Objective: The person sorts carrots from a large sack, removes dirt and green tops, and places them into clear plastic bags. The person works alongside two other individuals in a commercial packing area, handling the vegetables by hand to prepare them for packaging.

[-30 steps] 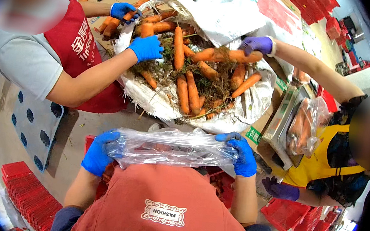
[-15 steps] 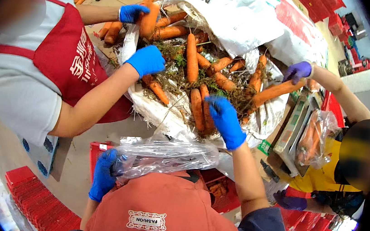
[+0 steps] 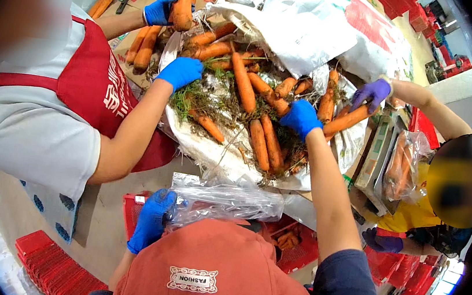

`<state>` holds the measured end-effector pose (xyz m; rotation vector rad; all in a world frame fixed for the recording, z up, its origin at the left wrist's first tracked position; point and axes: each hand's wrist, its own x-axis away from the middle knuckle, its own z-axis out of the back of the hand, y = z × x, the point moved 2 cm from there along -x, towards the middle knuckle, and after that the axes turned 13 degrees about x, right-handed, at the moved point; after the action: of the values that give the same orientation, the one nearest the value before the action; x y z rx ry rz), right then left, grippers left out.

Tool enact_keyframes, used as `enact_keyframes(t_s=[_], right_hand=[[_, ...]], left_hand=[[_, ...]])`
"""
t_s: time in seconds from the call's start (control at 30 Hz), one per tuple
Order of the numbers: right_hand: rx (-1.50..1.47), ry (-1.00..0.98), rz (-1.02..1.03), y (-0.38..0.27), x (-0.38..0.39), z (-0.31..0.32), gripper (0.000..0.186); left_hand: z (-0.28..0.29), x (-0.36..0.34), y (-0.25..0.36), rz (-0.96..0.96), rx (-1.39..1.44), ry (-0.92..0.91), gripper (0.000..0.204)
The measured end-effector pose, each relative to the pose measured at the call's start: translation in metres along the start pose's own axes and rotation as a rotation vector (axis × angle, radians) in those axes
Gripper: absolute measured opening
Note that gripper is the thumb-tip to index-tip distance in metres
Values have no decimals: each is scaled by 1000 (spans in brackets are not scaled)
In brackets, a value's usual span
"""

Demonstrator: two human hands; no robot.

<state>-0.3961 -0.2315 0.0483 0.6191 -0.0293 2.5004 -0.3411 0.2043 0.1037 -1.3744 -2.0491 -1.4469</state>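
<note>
My left hand (image 3: pixel 153 217), in a blue glove, grips a clear plastic bag (image 3: pixel 227 200) by its left end, below the pile. My right hand (image 3: pixel 302 119), also gloved in blue, reaches into the heap with its fingers bent around the lower end of an orange carrot (image 3: pixel 266 94); the fingertips are partly hidden. Several soil-marked carrots with wilted green tops lie on an opened white woven sack (image 3: pixel 190 136). Two carrots (image 3: pixel 265 145) rest side by side just below my right hand.
At left, a co-worker's blue-gloved hand holds a thick carrot (image 3: pixel 182 12). On the right, another person's purple-gloved hand (image 3: pixel 372 95) grips a long carrot, beside a scale (image 3: pixel 375 157) and bagged carrots (image 3: pixel 401 166). Red crates (image 3: pixel 303 251) stand below; stacked ones (image 3: pixel 53 266) lower left.
My right hand has moved up and away from the two lower carrots to another carrot. My left hand still holds the bag. The left co-worker's thick carrot has shifted up and left.
</note>
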Motion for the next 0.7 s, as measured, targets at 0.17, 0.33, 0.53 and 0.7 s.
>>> enact_keyframes(t_s=[0.17, 0.33, 0.53, 0.7], right_hand=[[-30, 477, -151, -15, 51, 41, 55], [-462, 575, -176, -2, 107, 43, 60], [-1871, 230, -319, 11, 161, 14, 39], [-2279, 171, 11, 11, 188, -2, 42]], left_hand=[[-12, -13, 10, 33, -150, -159, 24], [-31, -28, 15, 121, -256, -352, 22], [-65, -46, 7, -50, -687, -514, 34], [-97, -30, 3, -684, -994, -425, 49]])
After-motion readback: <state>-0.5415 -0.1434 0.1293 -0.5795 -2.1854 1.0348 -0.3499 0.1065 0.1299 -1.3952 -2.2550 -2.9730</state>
